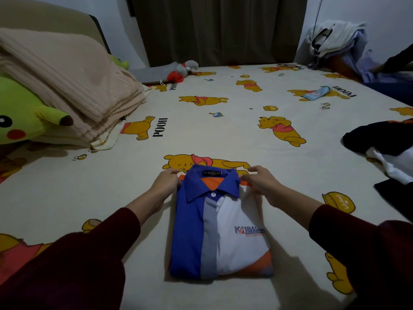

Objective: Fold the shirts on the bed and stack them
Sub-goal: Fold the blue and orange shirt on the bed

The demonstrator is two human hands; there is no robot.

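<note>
Hands pinch the folded shirt [220,229] at its collar, left hand [166,183] and right hand [260,183]; keep both shoulders level when squaring it

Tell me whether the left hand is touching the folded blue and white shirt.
Touching. In the head view the left hand has its fingers curled on the shoulder edge of the folded shirt, beside the collar, with no gap visible.

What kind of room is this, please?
Most likely a bedroom in a home. A bed with a cartoon-bear sheet fills the view, a yellow plush toy and a folded beige blanket lie at its left, and a dark curtain hangs behind.
</note>
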